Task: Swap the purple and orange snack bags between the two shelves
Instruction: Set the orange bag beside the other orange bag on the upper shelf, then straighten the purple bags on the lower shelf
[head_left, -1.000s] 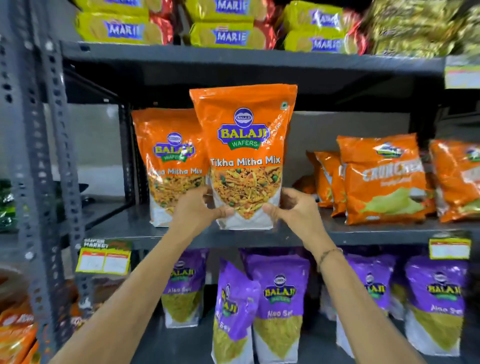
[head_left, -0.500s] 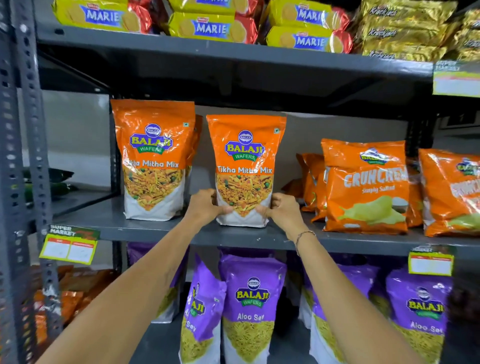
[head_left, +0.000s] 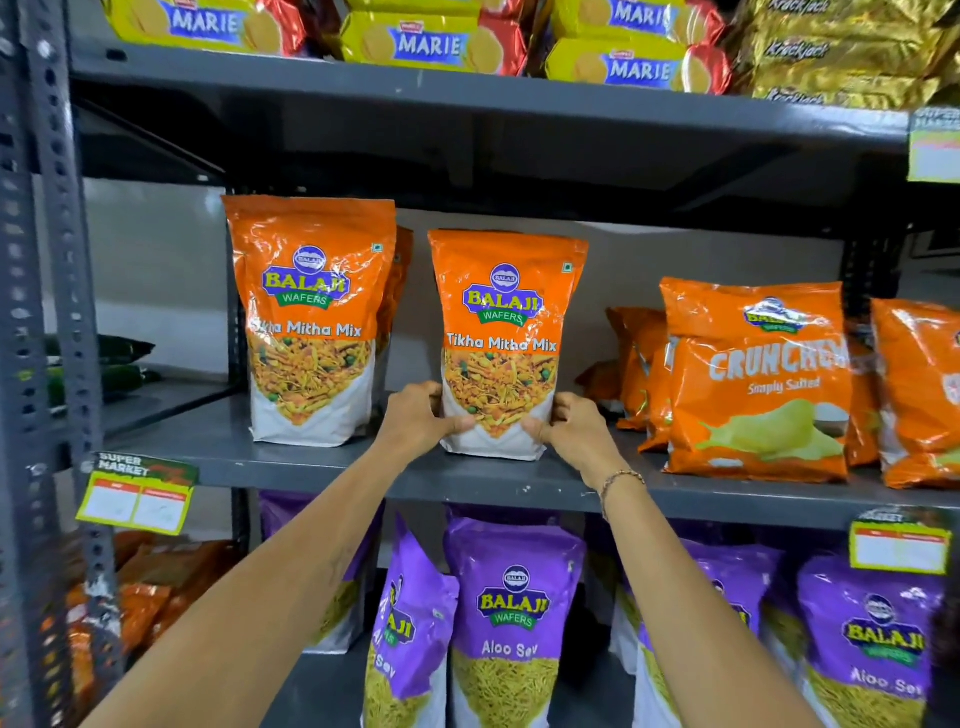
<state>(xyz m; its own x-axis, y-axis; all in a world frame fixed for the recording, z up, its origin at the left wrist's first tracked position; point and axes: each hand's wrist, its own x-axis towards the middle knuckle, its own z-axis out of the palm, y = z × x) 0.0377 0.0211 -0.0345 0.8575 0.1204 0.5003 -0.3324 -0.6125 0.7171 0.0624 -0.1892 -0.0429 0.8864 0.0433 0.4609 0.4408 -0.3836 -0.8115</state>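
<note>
An orange Tikha Mitha Mix bag (head_left: 504, 312) stands upright on the middle shelf (head_left: 311, 465). My left hand (head_left: 421, 418) grips its lower left corner and my right hand (head_left: 576, 434) grips its lower right corner. A second orange Tikha Mitha Mix bag (head_left: 309, 312) stands to its left, apart from it, with another partly hidden behind. On the lower shelf, several purple Aloo Sev bags (head_left: 511, 618) stand upright, one (head_left: 405, 623) leaning at the left.
Orange Crunchex crisp bags (head_left: 758, 384) fill the right of the middle shelf. Yellow Marie biscuit packs (head_left: 431, 47) and gold packs (head_left: 841, 52) sit on the top shelf. A grey perforated upright (head_left: 57, 312) stands at left. Price tags (head_left: 135, 499) hang off shelf edges.
Both hands have carried the orange bag from in front of the shelf back and down, so it now stands on the middle shelf, right of the other orange bag.
</note>
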